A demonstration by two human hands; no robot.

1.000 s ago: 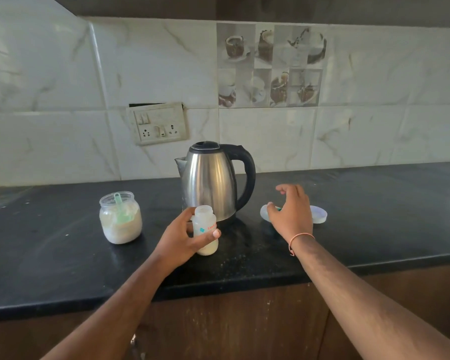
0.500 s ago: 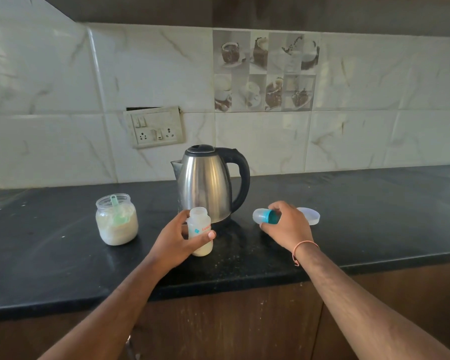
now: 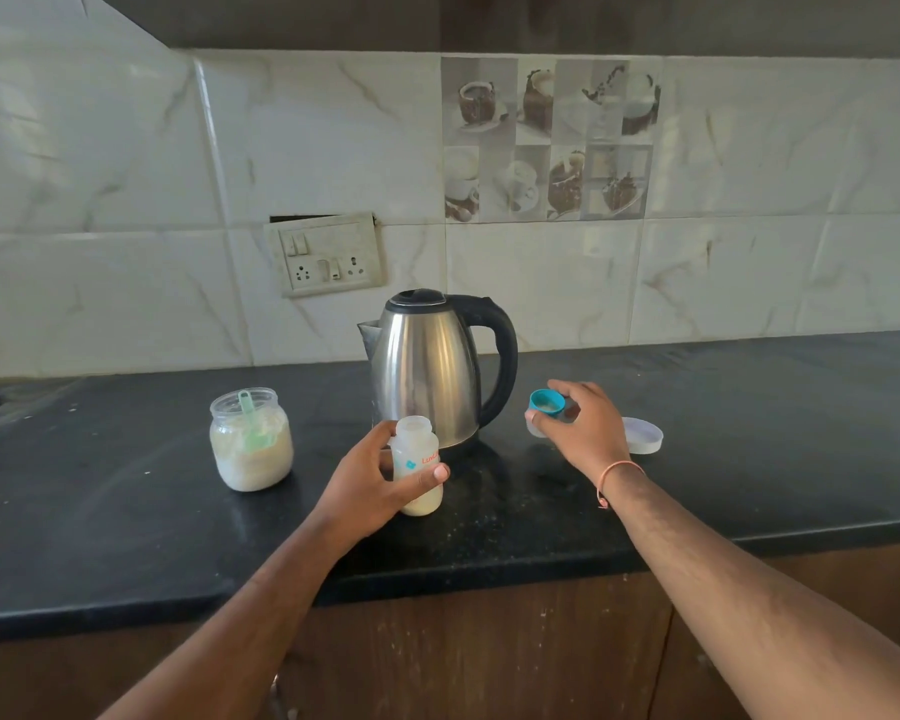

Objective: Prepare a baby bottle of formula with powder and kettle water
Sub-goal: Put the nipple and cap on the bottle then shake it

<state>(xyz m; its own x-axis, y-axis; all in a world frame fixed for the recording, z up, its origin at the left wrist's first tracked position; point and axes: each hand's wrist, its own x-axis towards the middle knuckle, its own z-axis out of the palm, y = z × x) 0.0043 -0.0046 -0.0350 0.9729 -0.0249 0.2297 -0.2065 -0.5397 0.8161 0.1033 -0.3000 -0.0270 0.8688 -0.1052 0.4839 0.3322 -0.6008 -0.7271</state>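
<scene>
An open baby bottle (image 3: 417, 462) with pale liquid in it stands on the black counter (image 3: 126, 537), just in front of the steel kettle (image 3: 427, 366). My left hand (image 3: 372, 485) grips the bottle round its body. My right hand (image 3: 583, 428) holds the bottle's teal ring with its clear cap (image 3: 545, 407), lifted off the counter to the right of the kettle, the ring's opening tilted up toward the camera. A glass jar of formula powder (image 3: 251, 441) with a green scoop inside stands open to the left.
A white jar lid (image 3: 645, 435) lies on the counter just right of my right hand. A wall socket plate (image 3: 326, 259) sits on the tiled wall behind the kettle. The counter's front edge runs above wooden cabinet doors.
My right hand took hold of the teal ring and cap lying on the counter and has lifted and turned it upward. My left hand kept its grip on the bottle.
</scene>
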